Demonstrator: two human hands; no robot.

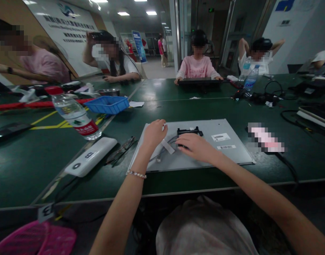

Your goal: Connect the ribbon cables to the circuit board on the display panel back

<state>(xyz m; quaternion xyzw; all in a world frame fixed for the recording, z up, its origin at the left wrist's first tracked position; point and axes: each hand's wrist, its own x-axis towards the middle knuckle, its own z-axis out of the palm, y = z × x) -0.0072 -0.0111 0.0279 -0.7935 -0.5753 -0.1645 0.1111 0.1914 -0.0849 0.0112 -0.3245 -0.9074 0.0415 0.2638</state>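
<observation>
A flat grey panel point(205, 152) with white labels lies on the green table in front of me. On its upper middle sits a black bracket-like part point(189, 131), with a grey cable beside it. My left hand point(155, 134) is over the panel's left side, fingers curled together; what they hold, if anything, is hidden. My right hand point(195, 147) rests over the panel's middle, just below the black part, its fingers bent around a small dark thing that I cannot make out. A white strip point(167, 146) lies across the cable between my hands.
Left of the panel are glasses point(122, 150), a white power bank point(91, 157), a water bottle point(76, 117) and a blue basket point(108, 104). A phone point(266, 138) with a cable lies right. Several people sit around the table point(162, 184). A pink basket point(37, 239) stands below.
</observation>
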